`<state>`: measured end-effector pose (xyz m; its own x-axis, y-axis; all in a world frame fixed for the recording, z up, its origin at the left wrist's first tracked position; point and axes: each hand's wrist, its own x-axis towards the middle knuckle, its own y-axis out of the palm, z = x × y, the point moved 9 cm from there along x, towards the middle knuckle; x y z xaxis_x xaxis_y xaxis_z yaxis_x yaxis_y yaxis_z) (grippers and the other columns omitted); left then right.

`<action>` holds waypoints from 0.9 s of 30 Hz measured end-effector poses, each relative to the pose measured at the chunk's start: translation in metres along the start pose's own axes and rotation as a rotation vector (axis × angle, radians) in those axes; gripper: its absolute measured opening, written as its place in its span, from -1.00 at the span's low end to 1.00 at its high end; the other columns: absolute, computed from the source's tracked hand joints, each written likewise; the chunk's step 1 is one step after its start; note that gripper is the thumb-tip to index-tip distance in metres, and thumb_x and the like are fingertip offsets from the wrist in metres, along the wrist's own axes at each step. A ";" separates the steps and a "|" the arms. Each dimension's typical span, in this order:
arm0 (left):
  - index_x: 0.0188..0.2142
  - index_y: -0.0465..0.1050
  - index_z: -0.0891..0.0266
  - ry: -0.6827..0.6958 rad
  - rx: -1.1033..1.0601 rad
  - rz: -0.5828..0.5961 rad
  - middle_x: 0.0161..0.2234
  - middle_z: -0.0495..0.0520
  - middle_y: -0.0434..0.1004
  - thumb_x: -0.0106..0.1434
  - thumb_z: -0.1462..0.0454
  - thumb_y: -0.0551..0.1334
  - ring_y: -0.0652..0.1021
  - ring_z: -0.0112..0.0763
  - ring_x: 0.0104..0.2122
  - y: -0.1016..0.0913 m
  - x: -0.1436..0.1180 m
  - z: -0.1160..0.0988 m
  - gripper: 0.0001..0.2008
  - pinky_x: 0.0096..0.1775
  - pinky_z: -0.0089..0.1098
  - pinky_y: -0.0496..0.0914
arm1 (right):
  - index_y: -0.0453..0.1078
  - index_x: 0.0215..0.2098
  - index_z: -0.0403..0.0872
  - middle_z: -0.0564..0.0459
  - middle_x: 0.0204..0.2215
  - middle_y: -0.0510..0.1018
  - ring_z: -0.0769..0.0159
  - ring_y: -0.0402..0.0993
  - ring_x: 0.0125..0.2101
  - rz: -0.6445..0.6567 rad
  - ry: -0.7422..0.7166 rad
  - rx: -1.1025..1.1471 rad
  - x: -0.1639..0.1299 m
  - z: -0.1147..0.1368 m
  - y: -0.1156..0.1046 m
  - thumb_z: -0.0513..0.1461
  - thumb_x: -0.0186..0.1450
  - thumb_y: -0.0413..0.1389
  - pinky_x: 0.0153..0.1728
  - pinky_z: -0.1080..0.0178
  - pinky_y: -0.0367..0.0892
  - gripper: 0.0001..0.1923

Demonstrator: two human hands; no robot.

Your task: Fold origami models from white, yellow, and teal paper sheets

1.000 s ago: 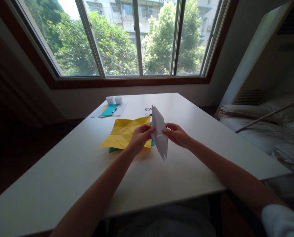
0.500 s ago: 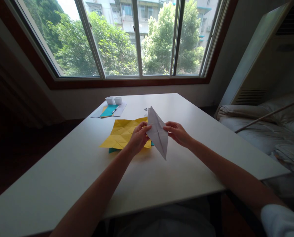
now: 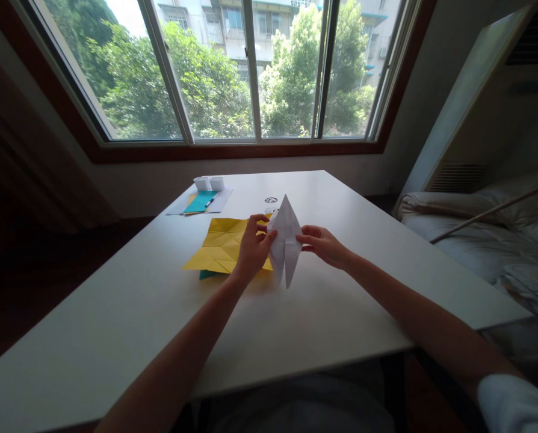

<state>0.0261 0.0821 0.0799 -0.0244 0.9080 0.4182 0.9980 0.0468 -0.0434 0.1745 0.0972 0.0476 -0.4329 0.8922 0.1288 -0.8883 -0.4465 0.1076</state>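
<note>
While a folded white paper (image 3: 286,240) is pinched between the left hand (image 3: 251,248) and right hand (image 3: 324,245), a creased yellow sheet (image 3: 221,243) is seen on the white table (image 3: 160,313) below a wide window (image 3: 233,72).

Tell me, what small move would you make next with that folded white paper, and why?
Probably press the fold flat. The left hand and right hand pinch the white folded paper from both sides above the table, and its two lower points hang slightly apart, so the crease looks unsettled.
</note>
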 end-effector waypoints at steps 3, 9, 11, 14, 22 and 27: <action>-0.36 0.38 0.21 0.064 0.159 -0.003 -0.38 -0.01 0.37 0.10 0.20 0.23 0.40 -0.53 -0.51 -0.001 0.000 -0.007 -0.85 -0.49 -0.54 0.29 | 0.44 -0.34 -0.05 0.09 -0.33 0.47 0.36 0.38 -0.31 0.007 -0.030 0.004 -0.001 0.003 0.003 -0.10 0.07 0.21 -0.26 0.24 0.31 -0.76; -0.41 0.49 0.23 0.011 0.224 0.004 -0.29 0.10 0.44 -0.07 0.17 0.36 0.47 -0.36 -0.38 -0.001 -0.001 -0.003 -0.76 -0.46 -0.47 0.33 | 0.42 -0.34 -0.06 0.10 -0.40 0.44 0.39 0.35 -0.40 0.014 -0.147 -0.060 -0.001 0.011 0.007 -0.08 0.10 0.19 -0.34 0.27 0.30 -0.75; -0.44 0.49 0.23 0.010 0.195 0.019 -0.35 0.09 0.47 -0.10 0.17 0.37 0.47 -0.35 -0.39 0.000 0.000 -0.003 -0.76 -0.45 -0.46 0.32 | 0.41 -0.34 -0.06 0.10 -0.42 0.43 0.38 0.34 -0.41 0.027 -0.173 -0.073 -0.003 0.015 0.009 -0.07 0.11 0.18 -0.36 0.28 0.29 -0.75; -0.48 0.50 0.25 0.008 0.177 0.045 -0.45 0.07 0.51 -0.10 0.19 0.37 0.48 -0.34 -0.42 0.001 0.001 -0.003 -0.80 -0.41 -0.44 0.32 | 0.41 -0.33 -0.05 0.10 -0.42 0.43 0.39 0.32 -0.42 0.069 -0.180 -0.114 -0.006 0.019 0.014 -0.07 0.12 0.17 -0.37 0.29 0.27 -0.75; -0.49 0.49 0.27 -0.051 0.135 0.088 -0.52 0.01 0.49 0.02 0.20 0.26 0.45 -0.41 -0.50 0.002 0.003 0.011 -0.85 -0.46 -0.47 0.27 | 0.41 -0.39 -0.07 0.12 -0.47 0.41 0.41 0.29 -0.45 0.065 -0.196 -0.144 -0.008 0.026 0.013 -0.08 0.10 0.19 -0.39 0.30 0.24 -0.77; -0.57 0.38 0.26 -0.120 0.065 -0.032 -0.63 -0.09 0.33 0.01 0.23 0.19 0.34 -0.50 -0.60 -0.011 0.006 0.017 -0.86 -0.56 -0.51 0.19 | 0.39 -0.41 -0.06 0.14 -0.49 0.41 0.43 0.28 -0.48 0.011 -0.183 -0.076 -0.003 0.023 0.001 -0.06 0.07 0.21 -0.43 0.32 0.22 -0.75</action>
<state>0.0139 0.0939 0.0678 -0.0672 0.9488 0.3085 0.9908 0.0999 -0.0916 0.1779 0.0926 0.0705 -0.4138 0.8570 0.3070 -0.8956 -0.4437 0.0315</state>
